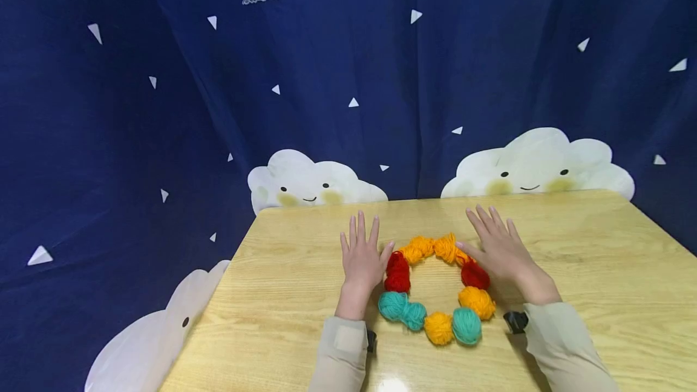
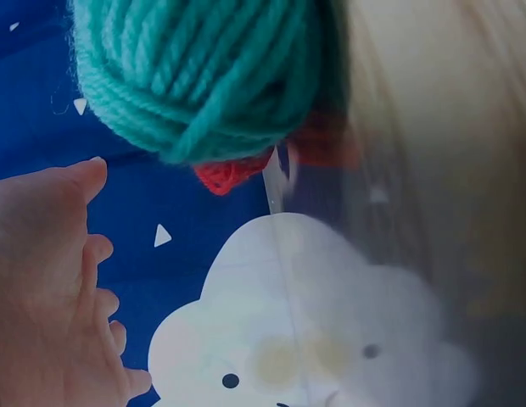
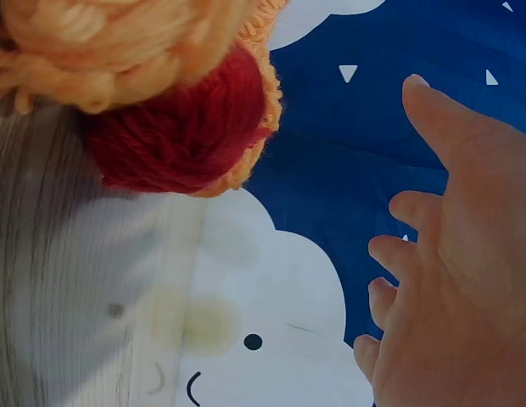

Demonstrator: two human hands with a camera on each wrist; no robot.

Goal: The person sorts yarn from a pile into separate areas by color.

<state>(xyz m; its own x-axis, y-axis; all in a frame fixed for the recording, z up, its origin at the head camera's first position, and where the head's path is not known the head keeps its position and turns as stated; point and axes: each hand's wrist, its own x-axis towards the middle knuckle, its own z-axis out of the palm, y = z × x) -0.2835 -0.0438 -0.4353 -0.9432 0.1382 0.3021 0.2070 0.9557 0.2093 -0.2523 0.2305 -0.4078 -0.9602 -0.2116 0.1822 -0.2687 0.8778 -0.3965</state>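
Small balls of yarn in orange, red and teal form a ring on the wooden table. Along its far side are orange yarn balls (image 1: 419, 249), with red yarn (image 1: 397, 273) at the left and a red yarn ball (image 1: 475, 274) at the right. Teal yarn balls (image 1: 393, 305) and an orange yarn ball (image 1: 438, 328) make up the near side. My left hand (image 1: 363, 264) is spread beside the ring's left edge, thumb close to the red yarn. My right hand (image 1: 503, 253) is spread at the right edge, thumb by the orange and red yarn. Neither hand holds anything.
The pale wooden table (image 1: 272, 307) extends around the ring. Behind it hangs a dark blue curtain (image 1: 327, 47) with white triangles and smiling clouds. Dark wrist devices show under both sleeves, the right one (image 1: 515, 322) more plainly.
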